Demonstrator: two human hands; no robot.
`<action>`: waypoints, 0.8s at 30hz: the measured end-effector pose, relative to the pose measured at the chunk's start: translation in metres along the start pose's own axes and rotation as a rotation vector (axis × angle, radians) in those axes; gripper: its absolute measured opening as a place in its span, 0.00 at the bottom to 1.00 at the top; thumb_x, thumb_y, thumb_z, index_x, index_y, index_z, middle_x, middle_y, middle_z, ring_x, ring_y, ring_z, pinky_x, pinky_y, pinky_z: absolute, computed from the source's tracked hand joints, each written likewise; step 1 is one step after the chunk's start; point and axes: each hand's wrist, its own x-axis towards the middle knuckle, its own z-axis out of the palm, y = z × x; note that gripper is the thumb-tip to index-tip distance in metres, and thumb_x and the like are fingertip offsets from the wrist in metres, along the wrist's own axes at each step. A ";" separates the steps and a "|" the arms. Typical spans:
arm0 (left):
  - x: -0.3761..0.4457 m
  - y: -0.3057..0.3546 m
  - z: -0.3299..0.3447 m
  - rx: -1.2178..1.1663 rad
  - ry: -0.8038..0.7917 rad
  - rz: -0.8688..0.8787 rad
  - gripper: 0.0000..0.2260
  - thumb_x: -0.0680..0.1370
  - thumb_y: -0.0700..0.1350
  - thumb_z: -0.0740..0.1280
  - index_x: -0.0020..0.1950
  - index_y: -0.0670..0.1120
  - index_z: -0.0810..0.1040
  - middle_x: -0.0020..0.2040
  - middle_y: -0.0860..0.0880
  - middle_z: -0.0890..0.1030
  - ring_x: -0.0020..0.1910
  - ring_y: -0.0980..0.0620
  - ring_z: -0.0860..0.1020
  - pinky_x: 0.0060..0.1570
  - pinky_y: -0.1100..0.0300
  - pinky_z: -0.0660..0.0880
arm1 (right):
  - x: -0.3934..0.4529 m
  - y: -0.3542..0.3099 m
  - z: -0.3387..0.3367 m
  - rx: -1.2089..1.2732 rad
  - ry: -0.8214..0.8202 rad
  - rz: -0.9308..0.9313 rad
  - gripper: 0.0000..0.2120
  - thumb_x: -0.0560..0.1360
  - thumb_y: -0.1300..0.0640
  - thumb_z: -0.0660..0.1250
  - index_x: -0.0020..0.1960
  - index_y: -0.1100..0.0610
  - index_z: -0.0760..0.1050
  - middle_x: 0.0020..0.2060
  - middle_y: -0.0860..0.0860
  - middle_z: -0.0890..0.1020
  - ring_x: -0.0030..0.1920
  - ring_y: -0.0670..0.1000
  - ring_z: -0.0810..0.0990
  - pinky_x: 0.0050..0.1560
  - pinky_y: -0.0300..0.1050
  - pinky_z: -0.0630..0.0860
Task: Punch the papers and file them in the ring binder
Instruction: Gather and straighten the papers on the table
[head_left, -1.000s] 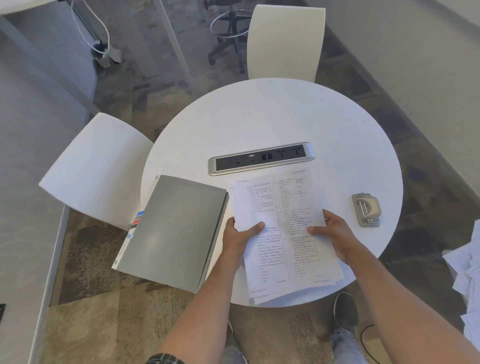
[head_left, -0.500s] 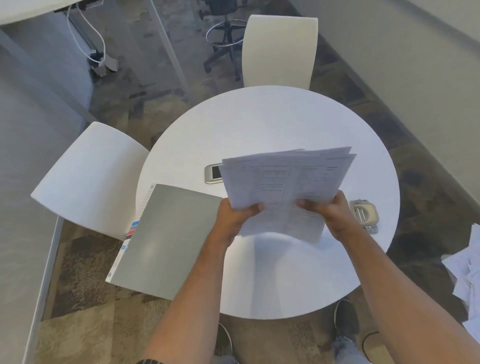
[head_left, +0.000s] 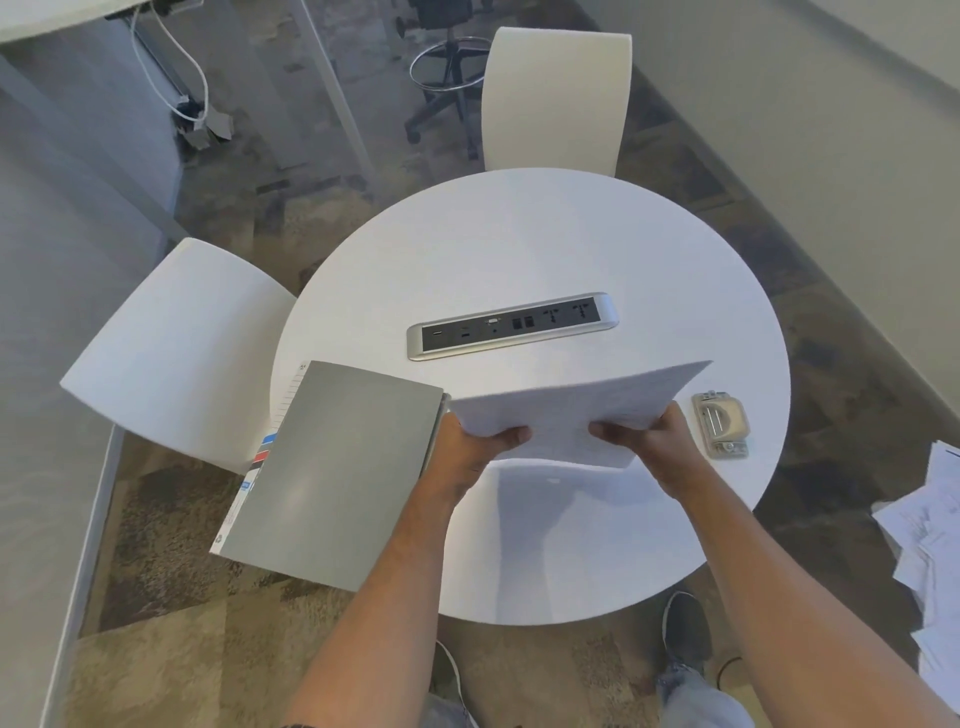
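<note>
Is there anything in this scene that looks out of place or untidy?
Yes. The gray ring binder hangs past the edge of the round table, and loose papers lie scattered on the floor at right.

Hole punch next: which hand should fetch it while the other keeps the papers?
Probably the right hand: the small grey metal hole punch lies just beside it on the round white table. The left hand sits by the closed grey ring binder, holding the white paper stack.

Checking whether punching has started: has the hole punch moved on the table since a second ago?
No. The hole punch still sits near the table's right edge, right of the power strip; only the camera shifted.
</note>
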 end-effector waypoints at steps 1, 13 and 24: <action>-0.001 -0.002 0.000 0.007 0.000 0.002 0.22 0.64 0.36 0.83 0.54 0.49 0.84 0.52 0.51 0.88 0.52 0.51 0.85 0.46 0.60 0.82 | -0.002 0.002 0.000 -0.006 0.005 0.008 0.19 0.57 0.55 0.84 0.48 0.46 0.87 0.46 0.49 0.89 0.48 0.47 0.87 0.45 0.41 0.83; -0.004 -0.018 0.004 0.020 -0.014 -0.105 0.17 0.67 0.48 0.83 0.55 0.51 0.88 0.54 0.49 0.88 0.56 0.47 0.86 0.60 0.49 0.82 | -0.016 0.027 -0.008 -0.028 0.056 0.116 0.17 0.65 0.64 0.83 0.49 0.47 0.89 0.52 0.50 0.89 0.53 0.49 0.87 0.54 0.45 0.83; -0.003 -0.042 0.005 -0.050 0.102 -0.321 0.13 0.75 0.43 0.78 0.58 0.44 0.84 0.52 0.49 0.89 0.49 0.48 0.88 0.42 0.60 0.83 | -0.012 0.044 -0.002 -0.144 0.161 0.217 0.16 0.78 0.53 0.75 0.64 0.52 0.78 0.55 0.51 0.88 0.52 0.54 0.88 0.50 0.52 0.84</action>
